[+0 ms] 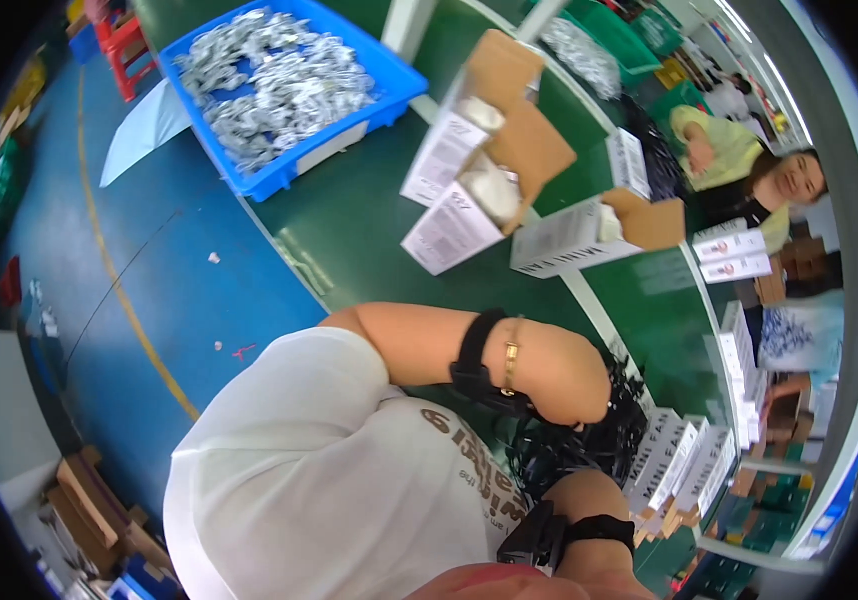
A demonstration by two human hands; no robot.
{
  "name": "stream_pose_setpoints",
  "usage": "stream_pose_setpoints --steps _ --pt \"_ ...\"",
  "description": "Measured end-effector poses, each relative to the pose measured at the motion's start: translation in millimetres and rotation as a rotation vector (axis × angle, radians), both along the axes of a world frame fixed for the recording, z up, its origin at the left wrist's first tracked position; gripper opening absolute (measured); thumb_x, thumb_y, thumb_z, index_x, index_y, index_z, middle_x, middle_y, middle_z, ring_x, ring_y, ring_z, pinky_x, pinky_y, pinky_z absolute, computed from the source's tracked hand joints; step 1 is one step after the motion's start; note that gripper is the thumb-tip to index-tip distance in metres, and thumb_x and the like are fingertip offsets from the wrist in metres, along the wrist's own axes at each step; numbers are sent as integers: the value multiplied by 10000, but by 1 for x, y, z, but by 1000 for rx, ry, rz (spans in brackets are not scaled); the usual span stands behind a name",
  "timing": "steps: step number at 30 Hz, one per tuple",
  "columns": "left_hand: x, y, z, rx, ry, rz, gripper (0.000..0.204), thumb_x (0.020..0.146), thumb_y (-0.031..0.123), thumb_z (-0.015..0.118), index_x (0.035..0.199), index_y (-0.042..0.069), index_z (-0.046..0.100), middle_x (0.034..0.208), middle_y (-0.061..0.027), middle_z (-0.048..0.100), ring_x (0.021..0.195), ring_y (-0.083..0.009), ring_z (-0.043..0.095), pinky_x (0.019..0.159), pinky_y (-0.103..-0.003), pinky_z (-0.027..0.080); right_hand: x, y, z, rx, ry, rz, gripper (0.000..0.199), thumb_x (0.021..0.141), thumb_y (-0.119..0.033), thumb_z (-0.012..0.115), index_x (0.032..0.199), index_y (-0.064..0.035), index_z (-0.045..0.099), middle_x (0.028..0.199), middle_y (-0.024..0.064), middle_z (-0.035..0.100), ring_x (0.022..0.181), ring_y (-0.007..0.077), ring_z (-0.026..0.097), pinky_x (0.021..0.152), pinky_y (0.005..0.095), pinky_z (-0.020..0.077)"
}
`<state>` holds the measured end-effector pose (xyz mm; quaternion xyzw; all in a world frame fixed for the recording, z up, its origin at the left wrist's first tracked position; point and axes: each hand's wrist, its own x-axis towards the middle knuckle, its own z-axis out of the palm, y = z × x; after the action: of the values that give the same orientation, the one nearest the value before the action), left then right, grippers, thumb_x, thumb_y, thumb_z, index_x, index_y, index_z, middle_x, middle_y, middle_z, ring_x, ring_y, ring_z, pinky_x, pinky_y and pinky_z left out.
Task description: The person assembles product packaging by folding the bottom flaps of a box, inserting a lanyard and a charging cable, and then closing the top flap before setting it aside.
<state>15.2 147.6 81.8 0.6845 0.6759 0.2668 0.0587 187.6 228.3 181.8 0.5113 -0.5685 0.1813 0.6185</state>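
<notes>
My left hand (559, 375), with a black band and a gold bracelet at the wrist, is over a tangled heap of thin black strips or cords (599, 435). Its back faces up and the fingers are out of sight. Across the heap, my right hand (587, 492) reaches in from below, a black strap around its wrist. The right fingers are hidden too, so what either hand grips does not show. White printed boxes (661, 465) stand in a row beside the heap.
A blue crate (389, 95) of silver-grey packets sits on the green table (359, 250). Near it stand open white cartons (454, 230) with white items inside, and another open carton (564, 240). A person in yellow (724, 150) is across the table. A red stool (126, 55) stands far left.
</notes>
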Motion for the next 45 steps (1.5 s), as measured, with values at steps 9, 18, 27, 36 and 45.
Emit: stream_pose_setpoints --steps 9,18,27,36,45 --pt "-6 6 -3 -6 32 -34 218 827 189 541 826 25 685 814 -166 661 751 -353 620 654 -428 493 -12 9 -7 -20 28 141 614 944 -399 360 1424 -23 296 1503 168 256 1399 364 180 1127 581 68" --pt "-1 7 -5 28 36 -15 221 824 202 544 801 31 682 808 -171 661 747 -339 626 647 -430 493 -35 13 -33 -221 -30 -101 555 975 -403 355 1415 -65 334 1467 99 329 1361 275 262 1088 461 236" --pt "2 -16 18 127 46 20 219 764 229 568 765 34 666 704 -146 647 662 -348 623 594 -451 479 -62 45 -143 -584 -1377 -136 757 868 -523 574 1307 53 355 1276 219 433 1154 220 444 949 330 362" --pt "2 -68 -9 140 -144 47 259 855 277 565 790 27 575 663 -177 579 646 -383 569 574 -443 454 -40 75 -147 -621 -1631 462 376 948 -378 524 800 -39 458 710 57 487 512 106 399 473 248 326" --pt "37 -144 -83 345 -567 286 322 927 256 555 1145 20 524 764 -108 575 771 -253 600 686 -365 456 -68 37 -143 -635 -1871 511 350 947 -332 537 783 -34 455 711 32 463 562 98 400 519 234 337"
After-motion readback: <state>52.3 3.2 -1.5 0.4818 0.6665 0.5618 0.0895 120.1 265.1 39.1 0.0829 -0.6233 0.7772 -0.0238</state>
